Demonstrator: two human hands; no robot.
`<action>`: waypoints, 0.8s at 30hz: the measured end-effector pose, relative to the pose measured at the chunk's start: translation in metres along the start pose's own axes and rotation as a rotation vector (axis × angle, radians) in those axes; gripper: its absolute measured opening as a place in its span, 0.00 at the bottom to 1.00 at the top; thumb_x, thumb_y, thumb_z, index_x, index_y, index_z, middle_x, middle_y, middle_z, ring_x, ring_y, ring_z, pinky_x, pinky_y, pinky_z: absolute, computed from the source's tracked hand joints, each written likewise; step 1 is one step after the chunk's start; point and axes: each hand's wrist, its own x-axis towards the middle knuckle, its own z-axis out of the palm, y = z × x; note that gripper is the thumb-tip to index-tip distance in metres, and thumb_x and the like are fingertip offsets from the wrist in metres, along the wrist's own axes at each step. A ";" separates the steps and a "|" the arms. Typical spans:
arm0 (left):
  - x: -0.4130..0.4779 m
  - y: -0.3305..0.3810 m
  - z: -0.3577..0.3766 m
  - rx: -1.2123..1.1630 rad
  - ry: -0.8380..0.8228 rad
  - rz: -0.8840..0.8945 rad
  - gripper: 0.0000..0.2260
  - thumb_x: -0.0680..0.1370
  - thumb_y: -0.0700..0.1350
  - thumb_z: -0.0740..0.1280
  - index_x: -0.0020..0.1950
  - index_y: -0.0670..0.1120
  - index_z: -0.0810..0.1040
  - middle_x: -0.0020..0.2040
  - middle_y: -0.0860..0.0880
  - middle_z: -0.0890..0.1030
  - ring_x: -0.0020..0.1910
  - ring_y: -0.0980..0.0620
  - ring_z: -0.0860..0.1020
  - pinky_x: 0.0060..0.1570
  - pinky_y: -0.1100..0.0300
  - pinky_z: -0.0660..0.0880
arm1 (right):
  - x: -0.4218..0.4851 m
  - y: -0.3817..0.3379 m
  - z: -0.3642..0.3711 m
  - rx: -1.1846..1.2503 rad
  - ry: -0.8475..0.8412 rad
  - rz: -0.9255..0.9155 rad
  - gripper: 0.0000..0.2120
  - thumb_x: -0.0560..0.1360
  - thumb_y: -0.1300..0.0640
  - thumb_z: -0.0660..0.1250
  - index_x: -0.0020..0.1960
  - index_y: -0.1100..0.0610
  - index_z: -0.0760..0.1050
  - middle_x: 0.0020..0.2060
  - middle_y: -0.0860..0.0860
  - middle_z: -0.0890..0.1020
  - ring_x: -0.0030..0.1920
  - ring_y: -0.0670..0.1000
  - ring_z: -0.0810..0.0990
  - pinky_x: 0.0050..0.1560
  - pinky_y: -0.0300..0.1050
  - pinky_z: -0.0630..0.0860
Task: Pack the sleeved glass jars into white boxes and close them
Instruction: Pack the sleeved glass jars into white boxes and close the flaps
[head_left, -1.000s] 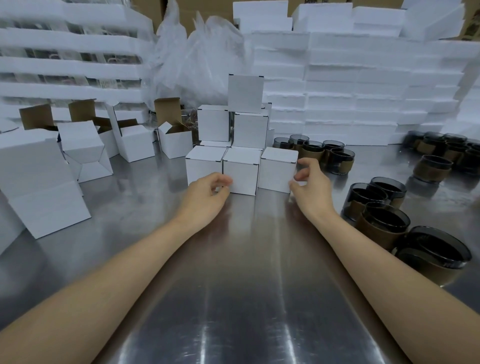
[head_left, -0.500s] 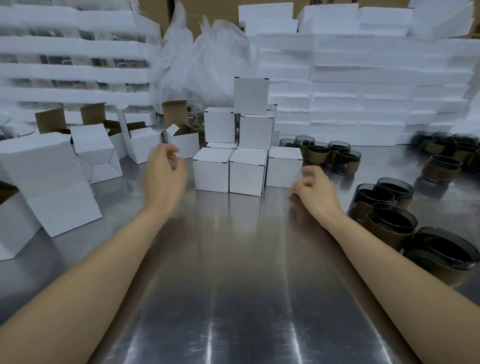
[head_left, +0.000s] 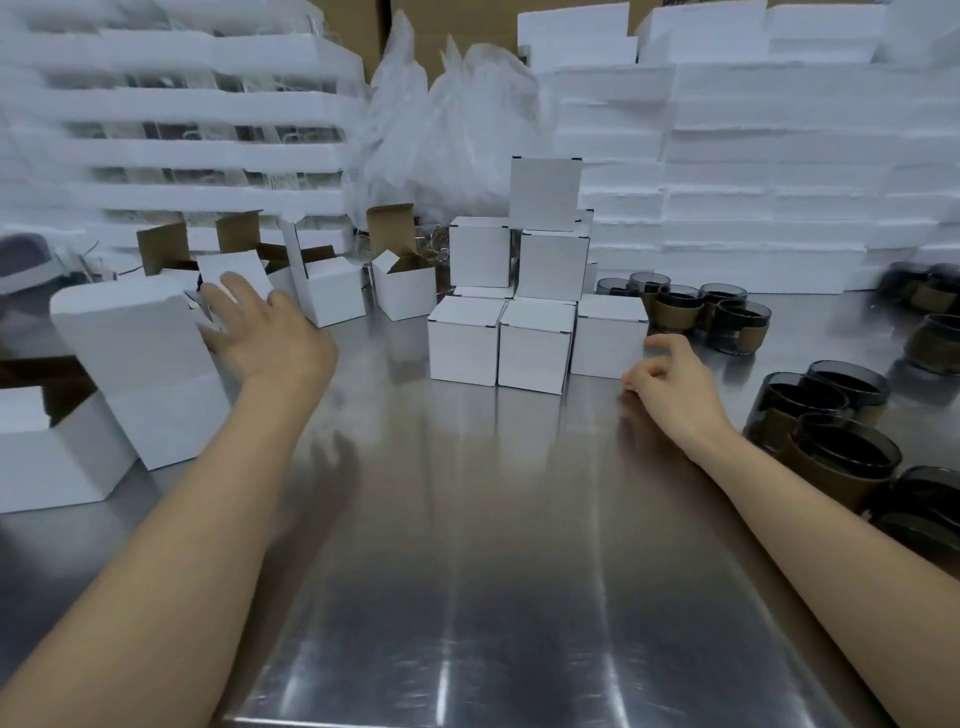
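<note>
A stack of closed white boxes (head_left: 530, 343) stands at the middle of the steel table (head_left: 467, 571). My left hand (head_left: 265, 338) is stretched out with spread fingers toward the open white boxes (head_left: 322, 291) at the left, close to a tilted box (head_left: 234, 275); it holds nothing. My right hand (head_left: 670, 379) hovers with loosely curled fingers just right of the front row's rightmost box (head_left: 608, 338), empty. Dark glass jars in brown sleeves (head_left: 826, 431) sit at the right, with more jars (head_left: 696, 306) behind the stack.
Tall piles of white foam trays (head_left: 753, 171) line the back, with crumpled clear plastic bags (head_left: 452, 135) between them. A large white box (head_left: 140, 364) lies at the near left. More sleeved jars (head_left: 930, 312) stand at the far right edge.
My left hand left the front of the closed stack and swung left to the open boxes, fingers spreading. My right hand drew back slightly from the rightmost box.
</note>
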 end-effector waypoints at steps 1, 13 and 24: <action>0.001 -0.002 0.002 0.004 -0.032 -0.007 0.19 0.78 0.47 0.61 0.65 0.39 0.69 0.74 0.36 0.54 0.74 0.37 0.50 0.70 0.41 0.55 | 0.000 0.000 0.000 0.002 -0.001 -0.003 0.21 0.75 0.64 0.65 0.67 0.60 0.67 0.37 0.46 0.80 0.43 0.47 0.79 0.50 0.40 0.70; -0.016 0.012 -0.013 0.303 -0.142 0.140 0.16 0.77 0.43 0.62 0.64 0.42 0.68 0.65 0.39 0.61 0.66 0.41 0.60 0.64 0.53 0.64 | 0.000 0.000 0.003 -0.006 0.011 -0.006 0.19 0.74 0.66 0.65 0.64 0.60 0.67 0.35 0.45 0.79 0.38 0.43 0.76 0.43 0.36 0.67; -0.074 0.069 -0.029 -0.661 0.164 0.782 0.18 0.73 0.46 0.60 0.61 0.42 0.74 0.58 0.46 0.68 0.51 0.46 0.73 0.35 0.55 0.70 | -0.015 -0.017 0.010 0.027 0.047 -0.259 0.10 0.71 0.65 0.64 0.40 0.50 0.71 0.32 0.46 0.76 0.33 0.46 0.72 0.41 0.47 0.72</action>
